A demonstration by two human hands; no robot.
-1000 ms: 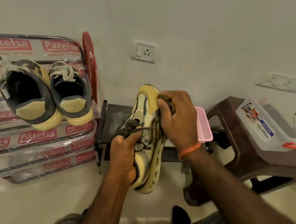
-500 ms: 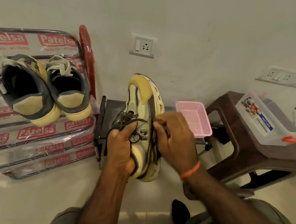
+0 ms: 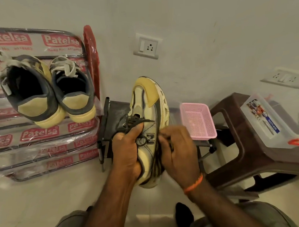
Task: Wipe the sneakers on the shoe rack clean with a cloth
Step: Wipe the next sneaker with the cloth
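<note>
Fingers of my left hand [image 3: 125, 151] are curled round the cream sneaker [image 3: 150, 117], thumb pinning its dark laces [image 3: 134, 122] against the tongue, so the shoe stands toe-up in front of me. My right hand [image 3: 178, 151] is closed on a dark striped cloth [image 3: 158, 159], pressing it against the sneaker's side just right of the black "N" logo [image 3: 150, 138]. An orange band [image 3: 194, 183] circles my right wrist.

To my left stands the shoe rack [image 3: 46, 138], wrapped in clear plastic printed again and again with "Patelsa" in white on red; under the top labels runs a smaller line I can only partly read, something like "Regd No. 401…". A pair of grey-and-cream sneakers [image 3: 49, 90] with pale laces rests on the rack, heels toward me, touching each other.

Behind the held shoe sits a small black stand [image 3: 110, 119], and beside that a pink mesh basket [image 3: 198, 120]. On the brown plastic stool [image 3: 235, 134] to my right lies a clear lidded box [image 3: 269, 122] whose blue strip reads "MULTI-BOX"; the rest of its label is too small to read. A white wall socket [image 3: 147, 47] is set above the shoe.
</note>
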